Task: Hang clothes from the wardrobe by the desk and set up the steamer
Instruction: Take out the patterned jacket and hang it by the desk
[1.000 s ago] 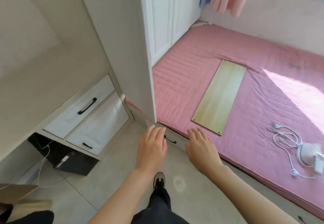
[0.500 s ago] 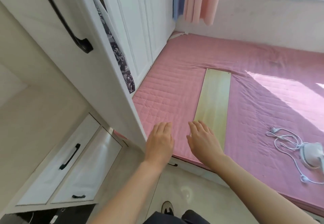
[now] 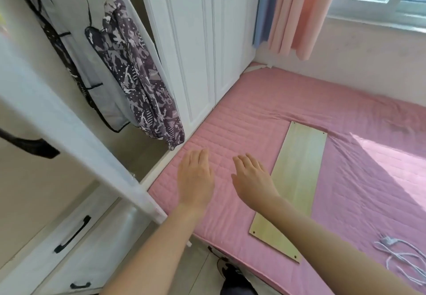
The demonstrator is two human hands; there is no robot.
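Purple patterned garment (image 3: 143, 82): hangs inside the open wardrobe, beside a pale garment bag (image 3: 76, 41); nothing touches either.
Wardrobe door (image 3: 69, 133): stands open at the left. A second ago the view was on the floor and drawers; it has since lifted, so the clothes now show.
Left hand (image 3: 196, 179): fingers straight, empty, above the bed's near edge.
Right hand (image 3: 251, 179): fingers straight, empty, just beside the wooden board (image 3: 297, 179).
Pink bed (image 3: 276, 110): carries the board and, far right, a white cord (image 3: 401, 260).
Steamer: its body has slipped out of frame; only the cord shows.
Meaning: nothing is hung yet; reaching for the clothes looks to be next.
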